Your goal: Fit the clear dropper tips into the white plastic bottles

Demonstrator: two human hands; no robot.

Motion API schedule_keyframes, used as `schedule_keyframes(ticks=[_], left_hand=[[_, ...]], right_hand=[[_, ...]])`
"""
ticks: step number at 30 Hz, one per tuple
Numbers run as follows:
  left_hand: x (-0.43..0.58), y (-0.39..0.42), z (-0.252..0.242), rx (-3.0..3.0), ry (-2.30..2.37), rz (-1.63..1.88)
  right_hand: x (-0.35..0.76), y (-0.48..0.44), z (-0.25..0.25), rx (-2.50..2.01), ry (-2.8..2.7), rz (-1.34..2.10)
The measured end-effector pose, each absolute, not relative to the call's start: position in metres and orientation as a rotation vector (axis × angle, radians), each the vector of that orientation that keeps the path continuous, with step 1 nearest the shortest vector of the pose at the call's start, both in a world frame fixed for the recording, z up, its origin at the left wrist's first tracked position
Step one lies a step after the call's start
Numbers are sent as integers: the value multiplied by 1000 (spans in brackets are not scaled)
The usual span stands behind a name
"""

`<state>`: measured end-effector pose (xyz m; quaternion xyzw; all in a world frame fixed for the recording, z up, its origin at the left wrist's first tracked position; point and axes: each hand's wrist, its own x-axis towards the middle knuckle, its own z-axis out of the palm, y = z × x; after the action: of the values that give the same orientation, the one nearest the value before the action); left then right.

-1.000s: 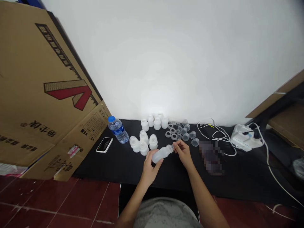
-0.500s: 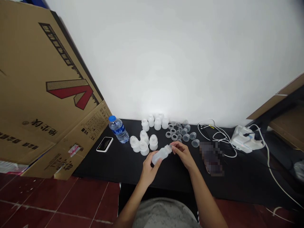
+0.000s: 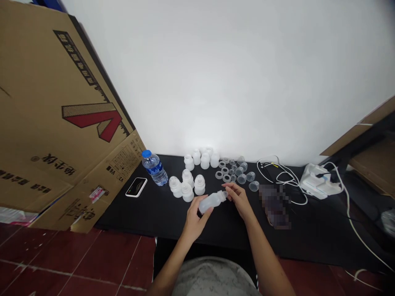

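My left hand (image 3: 194, 218) is shut on a frosted plastic bottle (image 3: 212, 202), which lies tilted with its neck pointing right. My right hand (image 3: 239, 200) is next to that neck, its fingertips apart and at the neck's end. Behind the hands stand several upright frosted white plastic bottle pieces (image 3: 199, 185). Further right lie several small clear plastic rings (image 3: 226, 178) and several clear plastic cups (image 3: 241, 179), close to my right fingers but apart from them.
A black tabletop (image 3: 148, 218) holds a water bottle with a blue cap (image 3: 154, 168) and a phone (image 3: 136, 187). To the right are a blurred object (image 3: 274, 205), a white cable (image 3: 279, 174) and a white device (image 3: 317, 183). Large cardboard (image 3: 61, 123) leans at left.
The fingers of my right hand have spread a little at the bottle's neck. The bottle has turned slightly in my left hand, and the view has shifted a little.
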<state>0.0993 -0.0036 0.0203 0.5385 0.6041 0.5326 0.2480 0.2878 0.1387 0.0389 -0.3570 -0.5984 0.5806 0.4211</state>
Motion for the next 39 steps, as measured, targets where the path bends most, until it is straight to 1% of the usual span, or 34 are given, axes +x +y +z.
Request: schedule_keyframes(ticks=[5, 9, 12, 17, 23, 28, 34, 39], left_hand=[[98, -3, 17, 1466, 1654, 1490], [98, -3, 17, 1503, 1664, 1494], [99, -3, 18, 1494, 1671, 1484], [98, -3, 19, 1468, 1646, 1499], [97, -3, 19, 1492, 1659, 1512], [100, -3, 20, 1448, 1659, 1511], [100, -4, 21, 1440, 1659, 1483], [99, -6, 19, 1384, 1626, 1466]], right_hand=[[288, 138, 37, -839, -1567, 1463], [283, 141, 28, -979, -1609, 1295], [282, 141, 28, -994, -1653, 1222], [286, 138, 34, -890, -1732, 1341], [284, 139, 31, -918, -1808, 1288], [283, 138, 29, -968, -1735, 1306], [283, 137, 30, -874, -1767, 1325], [286, 135, 33, -766, -1732, 1407]])
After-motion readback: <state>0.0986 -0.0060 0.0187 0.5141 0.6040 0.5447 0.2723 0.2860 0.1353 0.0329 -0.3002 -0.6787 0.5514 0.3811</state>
